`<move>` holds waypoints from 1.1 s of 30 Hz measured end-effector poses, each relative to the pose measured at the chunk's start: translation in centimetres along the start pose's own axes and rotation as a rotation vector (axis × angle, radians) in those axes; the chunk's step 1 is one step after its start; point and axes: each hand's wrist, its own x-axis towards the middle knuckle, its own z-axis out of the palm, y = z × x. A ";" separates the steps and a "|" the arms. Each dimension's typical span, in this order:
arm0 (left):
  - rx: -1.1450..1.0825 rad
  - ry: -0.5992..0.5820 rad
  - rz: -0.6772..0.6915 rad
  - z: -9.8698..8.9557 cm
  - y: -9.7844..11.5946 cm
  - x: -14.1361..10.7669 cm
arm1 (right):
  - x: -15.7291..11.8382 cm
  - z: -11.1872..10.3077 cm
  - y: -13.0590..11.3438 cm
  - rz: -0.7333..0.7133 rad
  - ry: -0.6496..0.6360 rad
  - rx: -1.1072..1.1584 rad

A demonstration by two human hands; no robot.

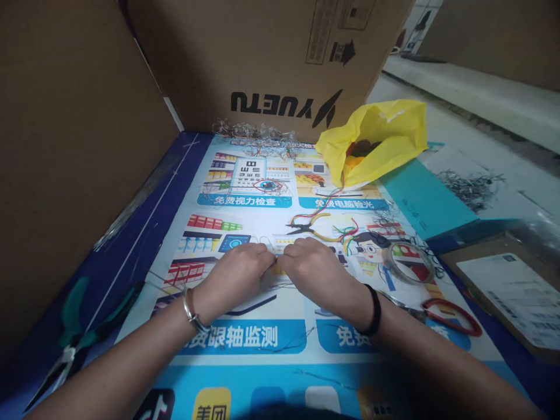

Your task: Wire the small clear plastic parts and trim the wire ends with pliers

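Note:
My left hand (pixel 242 271) and my right hand (pixel 317 277) meet over the printed poster (pixel 280 309), fingers curled and pinched together. A tiny dark bit shows between the fingertips, too small to name. Just beyond them lie yellow-handled pliers (pixel 306 227) with the jaws pointing left. Red, green and yellow strands (pixel 347 233) rest by their handles. Thin wire pieces lie scattered on the poster, some close below my hands. To the right of my right hand sit a round clear spool (pixel 409 262) and a red-handled tool (pixel 452 318).
Green-handled pliers (pixel 76 338) lie at the left. Cardboard walls (pixel 262 58) rise behind and at left, with a wire bundle (pixel 258 133) along the back. An open yellow bag (pixel 385 140) stands at back right, near a teal box (pixel 431 195) and a labelled carton (pixel 511 297).

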 end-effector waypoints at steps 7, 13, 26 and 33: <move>0.049 0.035 -0.016 0.2 0.6 -0.3 | -0.1 0.8 -0.6 0.065 0.005 -0.011; -0.025 0.099 -0.144 0.7 0.5 -0.1 | 0.1 1.4 -0.9 0.160 0.111 0.025; -0.795 -0.062 -0.313 0.5 -2.0 0.5 | 0.9 1.6 0.9 0.356 0.113 0.573; -0.614 -0.062 -0.339 0.3 -1.6 0.5 | 0.9 1.5 1.0 0.372 0.073 0.642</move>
